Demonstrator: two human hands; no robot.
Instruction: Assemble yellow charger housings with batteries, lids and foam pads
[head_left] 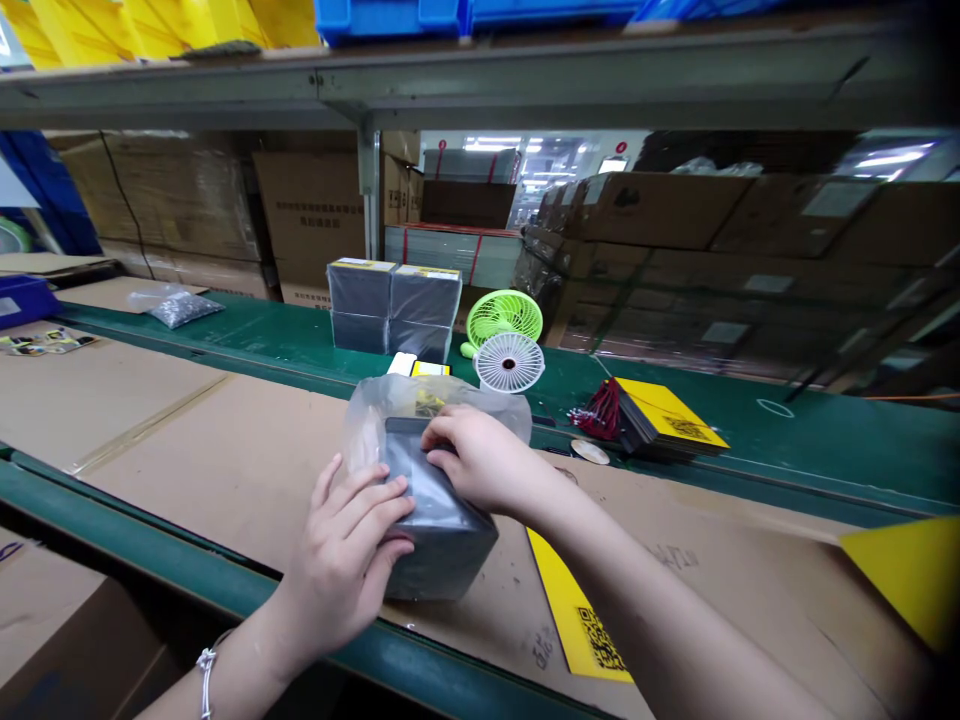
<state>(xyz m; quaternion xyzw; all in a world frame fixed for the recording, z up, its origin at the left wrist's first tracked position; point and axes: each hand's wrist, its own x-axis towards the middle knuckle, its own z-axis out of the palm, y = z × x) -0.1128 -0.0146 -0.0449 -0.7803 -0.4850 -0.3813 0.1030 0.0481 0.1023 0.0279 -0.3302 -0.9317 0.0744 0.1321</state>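
Note:
A dark grey box (pixel 442 555) with a glossy top stands on the cardboard-covered bench. My left hand (pixel 341 545) lies against its left side and top edge, fingers spread. Over the box top, my right hand (pixel 469 455) has its fingers curled and pressed together at the surface; whatever they pinch is hidden. Just behind the box sits a translucent plastic bag (pixel 366 415) with some yellow showing inside. A yellow sheet with a printed code (pixel 574 610) lies to the right of the box, partly under my right forearm.
Stacked grey boxes (pixel 360 305) stand at the back, beside a green fan (pixel 504 315) and a white fan (pixel 510 362). Yellow-topped flat pieces (pixel 671 412) and red wires (pixel 598 412) lie right. A bag of small parts (pixel 180 308) is left. A shelf beam (pixel 480 90) crosses above.

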